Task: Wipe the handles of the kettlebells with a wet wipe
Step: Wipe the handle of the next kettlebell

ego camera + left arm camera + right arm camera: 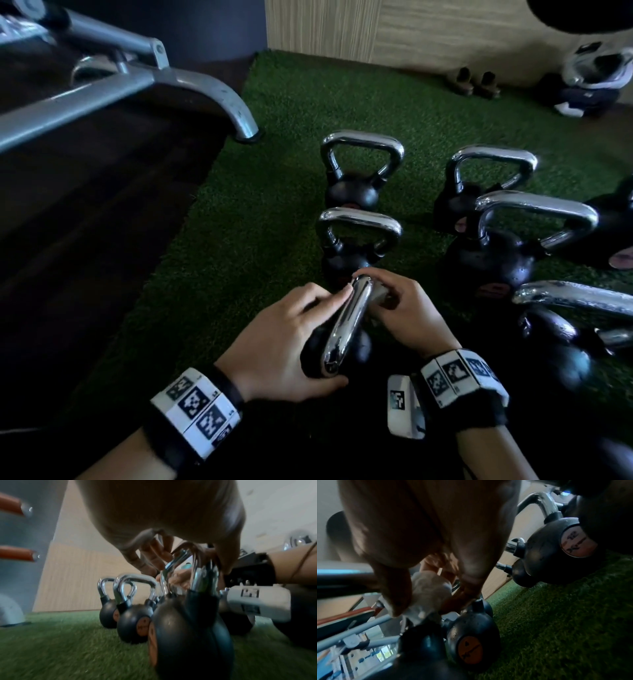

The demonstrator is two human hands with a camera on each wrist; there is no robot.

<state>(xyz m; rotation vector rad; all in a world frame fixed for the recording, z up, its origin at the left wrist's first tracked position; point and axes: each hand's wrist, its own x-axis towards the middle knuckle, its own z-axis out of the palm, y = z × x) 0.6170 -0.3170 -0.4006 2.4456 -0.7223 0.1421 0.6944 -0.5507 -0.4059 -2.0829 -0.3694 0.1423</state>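
A black kettlebell [311, 353] stands on the turf right in front of me, its chrome handle [346, 325] running away from me. My left hand [298, 339] grips that handle, thumb under the near end and fingers curled over the far end. From the right side, my right hand [407, 308] pinches a crumpled white wet wipe [378, 293] and presses it against the handle's far corner. In the right wrist view the wipe [429, 588] is bunched between thumb and fingers. The left wrist view has the handle [178, 561] under my fingers.
Several more chrome-handled kettlebells stand on the green turf [274, 205]: two in a row just beyond [356, 250] [352, 192], others to the right [496, 263]. A grey bench frame [137, 82] sits on the dark floor at the left. Small brown shoes [476, 82] lie by the wall.
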